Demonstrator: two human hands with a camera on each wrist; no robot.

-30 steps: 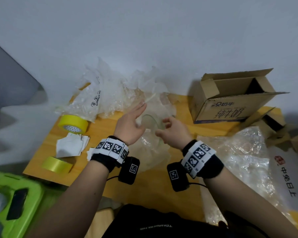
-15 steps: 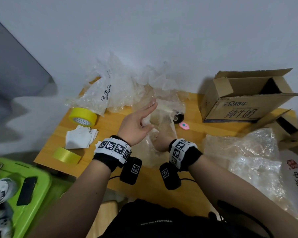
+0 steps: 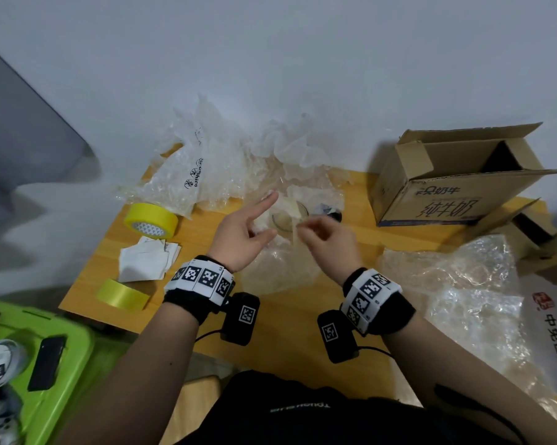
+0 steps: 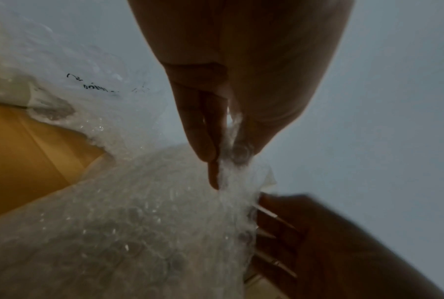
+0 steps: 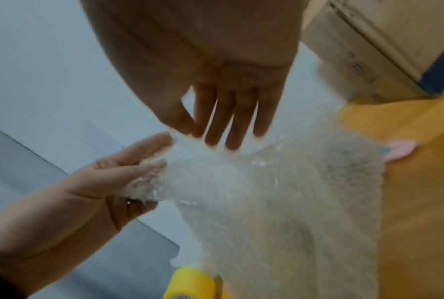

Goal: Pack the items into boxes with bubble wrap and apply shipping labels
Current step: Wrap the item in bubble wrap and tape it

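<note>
While both hands work at the middle of the table, a sheet of bubble wrap hangs between them, gathered up around a clear round item that shows only dimly through the plastic. The left hand has its forefinger stretched out straight, and in the left wrist view its thumb and fingers pinch the top edge of the wrap. The right hand is loosely curled, its fingers nipping the same gathered edge from the other side; in the right wrist view its fingertips press on the wrap from above, just beside the left hand.

More crumpled wrap and air cushion bags are heaped at the far side of the table against the wall. An open box stands at the far right with its flaps up, well apart from the hands. A second, smaller box lies beside it, and another sheet of wrap sprawls over the right end of the table. On the left lie a yellow tape roll, a second tape roll near the front edge, and a small heap of white labels between them. A pink bit peeps out past the wrap in the right wrist view. Off the table to the left, a phone rests on a green bin.
</note>
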